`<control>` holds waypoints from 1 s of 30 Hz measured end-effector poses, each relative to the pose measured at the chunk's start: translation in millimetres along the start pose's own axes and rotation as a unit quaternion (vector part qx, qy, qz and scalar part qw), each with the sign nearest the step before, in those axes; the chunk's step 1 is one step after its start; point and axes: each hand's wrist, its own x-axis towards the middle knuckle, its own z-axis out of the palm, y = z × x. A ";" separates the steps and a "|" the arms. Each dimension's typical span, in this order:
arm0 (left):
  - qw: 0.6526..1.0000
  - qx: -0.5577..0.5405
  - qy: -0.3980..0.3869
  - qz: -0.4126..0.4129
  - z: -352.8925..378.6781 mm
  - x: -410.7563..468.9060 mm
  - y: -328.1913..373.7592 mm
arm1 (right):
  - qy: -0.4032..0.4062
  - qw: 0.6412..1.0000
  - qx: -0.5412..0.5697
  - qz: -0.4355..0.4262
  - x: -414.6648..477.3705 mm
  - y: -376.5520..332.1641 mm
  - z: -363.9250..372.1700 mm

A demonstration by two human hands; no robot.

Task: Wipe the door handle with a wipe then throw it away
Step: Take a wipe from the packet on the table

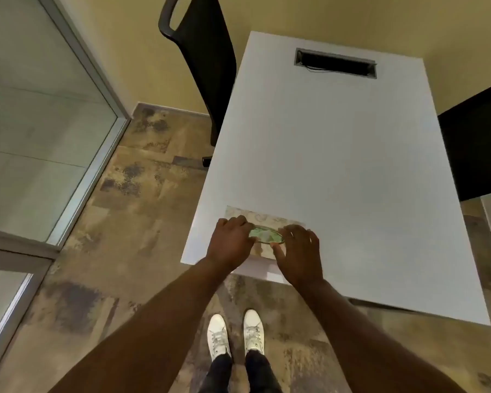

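Note:
A flat pack of wipes with a pale patterned wrapper lies near the front left corner of the white table. Its green oval lid shows between my hands. My left hand rests on the left part of the pack, fingers curled onto it. My right hand is at the lid's right end, thumb and fingertips touching the lid's edge. No loose wipe is visible. No door handle or bin is in view.
A black chair stands at the table's far left side, another dark chair at the right. A glass partition with a metal frame runs along the left. A cable slot sits at the table's far end.

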 end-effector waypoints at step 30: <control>0.975 -0.205 0.089 -0.008 -39.5 18.3 30.3 | 0.055 0.943 0.328 0.006 28.9 -26.8 -38.5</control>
